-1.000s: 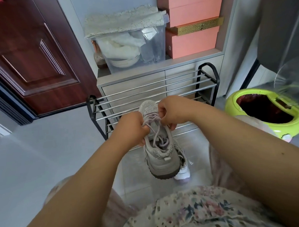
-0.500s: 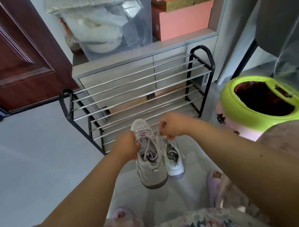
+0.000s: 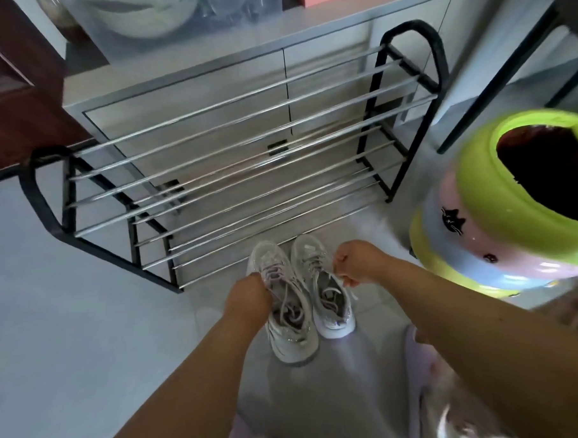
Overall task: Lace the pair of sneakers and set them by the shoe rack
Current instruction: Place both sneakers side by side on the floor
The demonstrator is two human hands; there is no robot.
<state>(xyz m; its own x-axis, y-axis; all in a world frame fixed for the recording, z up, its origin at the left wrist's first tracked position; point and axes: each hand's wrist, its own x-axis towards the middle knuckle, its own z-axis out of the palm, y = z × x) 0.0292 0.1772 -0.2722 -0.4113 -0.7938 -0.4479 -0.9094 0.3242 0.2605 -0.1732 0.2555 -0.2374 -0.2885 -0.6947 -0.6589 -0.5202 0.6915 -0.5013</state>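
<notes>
step: looks like the setting-down part, lacing seems pretty much done on both

left hand (image 3: 248,298): curled round the left sneaker (image 3: 290,313) by its near-left side, at the laces

right hand (image 3: 352,265): fingers closed, pinching a lace end at the right sneaker (image 3: 329,293)

where: both sneakers side by side on the floor (image 3: 69,311), toes toward the shoe rack (image 3: 232,175), just in front of its near rail

next: I'd guess just let go of both, maybe nudge them even

nearby: green-rimmed bin (image 3: 509,209) off to the right
</notes>
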